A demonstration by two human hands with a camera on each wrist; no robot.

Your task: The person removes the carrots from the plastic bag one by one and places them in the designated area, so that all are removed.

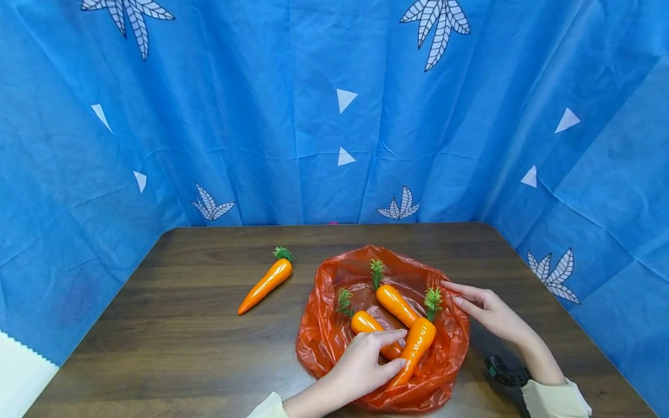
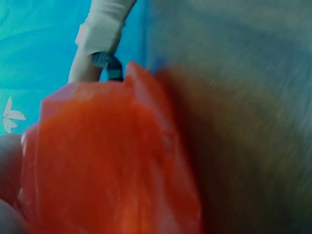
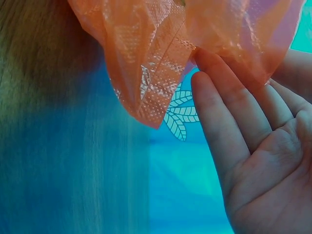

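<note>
A red plastic bag (image 1: 326, 342) stands with its mouth spread wide, and three orange carrots with green tops lie in it. My left hand (image 1: 366, 360) reaches over the near left rim, thumb and index finger apart, fingertips right at the left side of the nearest carrot (image 1: 420, 337). That one overlaps the middle carrot (image 1: 394, 302) and lies beside the left carrot (image 1: 366, 322). At the right rim, my right hand (image 1: 493, 313) pinches the film between thumb and fingers; its straight fingers (image 3: 219, 117) lie along the outside. The left wrist view mostly shows bag film.
Another carrot (image 1: 266, 284) lies on the dark wooden table (image 1: 183, 348), left of the bag. Blue patterned cloth (image 1: 272, 116) hangs behind the table and along both sides. A black band (image 1: 507, 371) is at my right wrist.
</note>
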